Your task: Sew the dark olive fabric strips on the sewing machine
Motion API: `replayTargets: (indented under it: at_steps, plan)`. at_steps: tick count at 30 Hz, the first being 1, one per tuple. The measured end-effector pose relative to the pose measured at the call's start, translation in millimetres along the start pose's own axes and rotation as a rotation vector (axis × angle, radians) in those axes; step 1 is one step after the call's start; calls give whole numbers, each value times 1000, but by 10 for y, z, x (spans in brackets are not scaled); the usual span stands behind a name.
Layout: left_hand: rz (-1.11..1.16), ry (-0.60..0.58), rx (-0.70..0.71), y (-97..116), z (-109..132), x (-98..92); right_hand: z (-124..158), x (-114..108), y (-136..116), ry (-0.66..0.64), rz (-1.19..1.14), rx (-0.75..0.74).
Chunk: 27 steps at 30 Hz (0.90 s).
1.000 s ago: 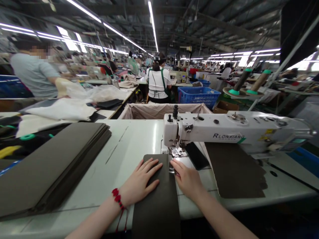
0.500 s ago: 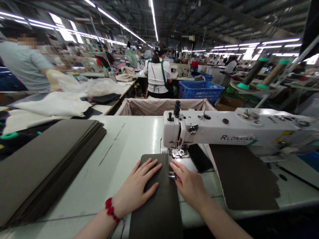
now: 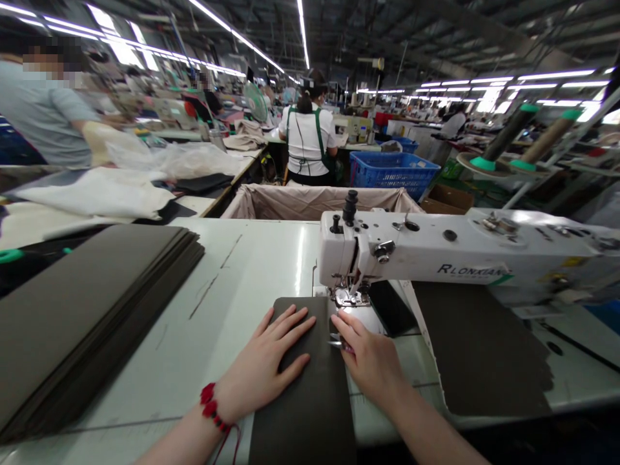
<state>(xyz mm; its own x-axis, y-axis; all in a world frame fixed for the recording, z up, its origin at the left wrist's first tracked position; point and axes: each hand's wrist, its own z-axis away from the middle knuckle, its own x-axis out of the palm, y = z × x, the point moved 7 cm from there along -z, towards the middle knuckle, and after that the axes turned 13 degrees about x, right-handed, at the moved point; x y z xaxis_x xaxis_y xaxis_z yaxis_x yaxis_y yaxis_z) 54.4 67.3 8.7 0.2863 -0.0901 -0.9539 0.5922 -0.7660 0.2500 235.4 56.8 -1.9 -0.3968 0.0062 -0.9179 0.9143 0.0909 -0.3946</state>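
"Pale green table (image 3: 261,258), dark marks on its top. What lies nearest?"

"One dark panel (image 3: 312,413), flat, running lengthwise out of the bottom of the view. Its far end is just short of the needle area."

"State of each grip?"

"Left hand (image 3: 268,361): palm down on the panel, fingers slightly spread, pinching nothing; red bracelet (image 3: 209,408) at the wrist. Right hand (image 3: 371,355): curled at the panel's right edge, closed on a small metal tool (image 3: 334,343), tip over the panel. Tool type cannot be told."

"Around them?"

"Left, a stack (image 3: 97,284) of similar panels. Right, a dark sheet (image 3: 484,349), then a phone (image 3: 391,307) and the white sewing machine (image 3: 426,242)."

"Beyond the table?"

"Cloth-lined bin (image 3: 310,203), then a blue crate (image 3: 392,171) and a co-worker (image 3: 307,142), back turned, green straps over white."
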Motion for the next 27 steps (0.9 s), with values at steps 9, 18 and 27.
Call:
replayTargets:
  at_steps: [9, 18, 27]
  plan:
    - [-9, -9, -2, -17, -17, 11, -3, -3, 2, -5, 18, 1]
    - [0, -24, -19, -15, -6, -6, 11, -13, -11, 17, 40, -9]
    - [-4, 12, -9, -8, -9, -14, 12, -7, 2, 17, 62, -6]
